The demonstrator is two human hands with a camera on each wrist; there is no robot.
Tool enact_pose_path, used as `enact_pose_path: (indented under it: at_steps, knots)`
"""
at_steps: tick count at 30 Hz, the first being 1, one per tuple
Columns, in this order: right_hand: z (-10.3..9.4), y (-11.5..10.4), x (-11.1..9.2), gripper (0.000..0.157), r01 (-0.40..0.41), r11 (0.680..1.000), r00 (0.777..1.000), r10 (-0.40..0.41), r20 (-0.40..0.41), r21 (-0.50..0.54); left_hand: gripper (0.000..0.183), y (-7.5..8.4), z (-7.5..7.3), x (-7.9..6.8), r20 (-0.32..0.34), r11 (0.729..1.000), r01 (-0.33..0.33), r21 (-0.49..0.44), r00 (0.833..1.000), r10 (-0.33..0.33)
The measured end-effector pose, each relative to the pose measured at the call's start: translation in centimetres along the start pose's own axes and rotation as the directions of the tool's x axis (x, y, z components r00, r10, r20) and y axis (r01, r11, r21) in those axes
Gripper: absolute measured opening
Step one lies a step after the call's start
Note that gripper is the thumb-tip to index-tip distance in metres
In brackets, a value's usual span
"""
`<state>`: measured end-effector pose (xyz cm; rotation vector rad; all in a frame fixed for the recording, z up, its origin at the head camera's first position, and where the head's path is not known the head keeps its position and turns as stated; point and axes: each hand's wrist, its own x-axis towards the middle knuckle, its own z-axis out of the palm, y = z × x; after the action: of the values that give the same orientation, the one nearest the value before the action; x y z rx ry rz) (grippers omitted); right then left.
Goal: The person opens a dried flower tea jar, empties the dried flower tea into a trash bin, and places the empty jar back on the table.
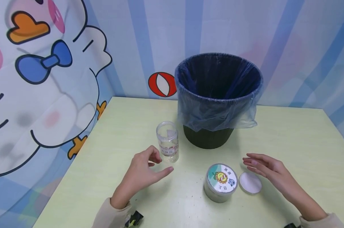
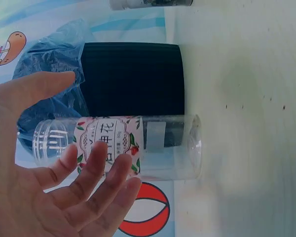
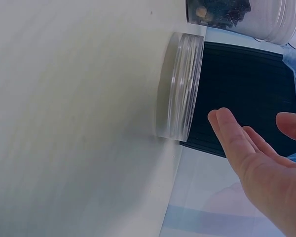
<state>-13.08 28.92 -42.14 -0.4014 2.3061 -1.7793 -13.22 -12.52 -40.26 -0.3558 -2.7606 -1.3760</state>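
A clear, lidless plastic jar [image 1: 169,142] with a floral label stands upright before the bin. My left hand [image 1: 141,169] is beside it, thumb and fingers spread apart, fingertips right at its side. In the left wrist view, the fingers overlap the jar's label [image 2: 108,140]. A second, squat jar [image 1: 221,182] wears a lid printed with a sunflower; dark contents [image 3: 219,11] show through its wall in the right wrist view. To its right lies a flat round clear lid [image 1: 250,182]. My right hand [image 1: 270,167] hovers over that lid's far edge, fingers extended and holding nothing.
Behind the jars stands a black bin [image 1: 207,137] lined with a translucent blue bag [image 1: 217,112]. Dark specks dot the pale table [image 1: 186,209] near its front. A cartoon-printed backdrop [image 1: 160,38] closes off the back and left.
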Motion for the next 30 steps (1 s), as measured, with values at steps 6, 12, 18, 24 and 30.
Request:
enact_pose_path:
  at_steps: [6,12,18,24,30]
  knots:
    - [-0.1,0.0,-0.3,0.045,0.005,1.0,1.0,-0.005,0.001,0.0,0.041,0.5,0.9,0.1,0.093,0.999,-0.029,-0.029,0.995,0.031]
    - [0.0,-0.1,-0.5,0.045,0.01,1.0,1.0,-0.01,0.014,0.015,0.052,0.9,1.9,0.5,0.18,0.995,-0.072,-0.075,0.98,0.085]
    - [0.4,0.0,-0.8,0.044,0.015,1.0,1.0,-0.015,0.025,0.023,0.064,1.3,2.7,0.8,0.272,0.989,-0.08,-0.127,0.956,0.112]
    - [1.1,-0.1,-1.2,0.042,0.016,1.0,1.0,-0.016,0.011,-0.008,0.078,1.5,3.9,1.0,0.33,0.983,-0.103,-0.155,0.932,0.149]
    - [1.8,-0.4,-1.3,0.04,0.028,0.997,1.0,-0.028,0.003,-0.071,0.087,1.9,4.8,1.1,0.356,0.978,-0.123,-0.167,0.918,0.176]
